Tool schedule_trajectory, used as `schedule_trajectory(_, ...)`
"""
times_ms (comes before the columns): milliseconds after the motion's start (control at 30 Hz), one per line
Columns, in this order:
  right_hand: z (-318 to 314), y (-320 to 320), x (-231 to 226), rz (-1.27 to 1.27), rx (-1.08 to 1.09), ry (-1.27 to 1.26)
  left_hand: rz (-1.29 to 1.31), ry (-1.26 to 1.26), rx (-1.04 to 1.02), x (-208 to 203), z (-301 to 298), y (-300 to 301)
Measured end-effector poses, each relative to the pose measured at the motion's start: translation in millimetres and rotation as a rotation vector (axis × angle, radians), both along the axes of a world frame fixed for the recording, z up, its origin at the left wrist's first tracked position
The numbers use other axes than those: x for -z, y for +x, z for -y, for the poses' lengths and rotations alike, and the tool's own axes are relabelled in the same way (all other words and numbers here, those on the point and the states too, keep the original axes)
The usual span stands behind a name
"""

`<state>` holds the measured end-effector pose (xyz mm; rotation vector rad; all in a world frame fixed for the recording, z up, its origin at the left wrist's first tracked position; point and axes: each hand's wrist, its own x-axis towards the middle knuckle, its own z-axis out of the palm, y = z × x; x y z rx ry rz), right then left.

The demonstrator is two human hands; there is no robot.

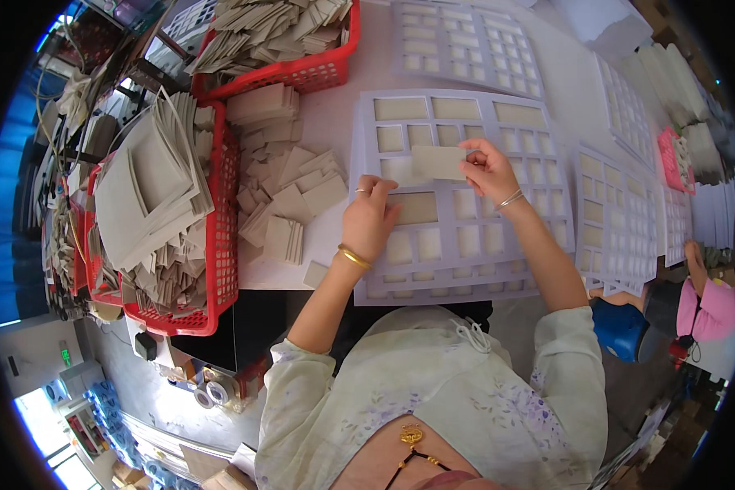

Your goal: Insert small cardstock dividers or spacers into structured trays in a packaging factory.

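My right hand (490, 173) pinches the right end of a flat grey cardboard rectangle (438, 162) between thumb and fingers. The piece hangs over a white sheet (449, 189) with rows of rectangular cutouts. At the left side of that sheet is my left hand (369, 219), its fingers bent and its thumb apart, with no piece visible in it. Just right of its thumb, a larger cutout shows a grey cardboard piece (414, 208) inside. The sheet lies on top of similar sheets, whose edges show at the front.
Left of the sheets lies a loose pile of grey cardboard pieces (290, 192). Two red plastic baskets (224, 220) heaped with cardboard stand beyond it. More cutout sheets (616, 216) lie right and behind. At far right are a blue stool (618, 329) and another person's pink clothing (710, 309).
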<state>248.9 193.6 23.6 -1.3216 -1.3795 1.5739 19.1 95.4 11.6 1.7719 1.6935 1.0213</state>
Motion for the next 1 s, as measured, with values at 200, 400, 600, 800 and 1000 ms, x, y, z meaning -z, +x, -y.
schedule_trajectory(200,-7,-27,3,0.16,-0.114,0.08,-0.077,0.198,-0.288,1,55,-56)
schedule_trajectory(400,-15,-44,17,0.237,-0.235,0.118,-0.35,0.053,-0.256,56,152,-103)
schedule_trajectory(600,-7,-50,17,0.414,-0.235,0.319,-0.482,-0.118,-0.054,86,182,-113)
schedule_trajectory(800,-13,-48,13,0.602,-0.239,0.689,-0.513,0.014,-0.128,97,162,-111)
schedule_trajectory(1000,-17,-43,15,0.735,-0.446,1.077,-0.414,0.0,-0.222,110,138,-109)
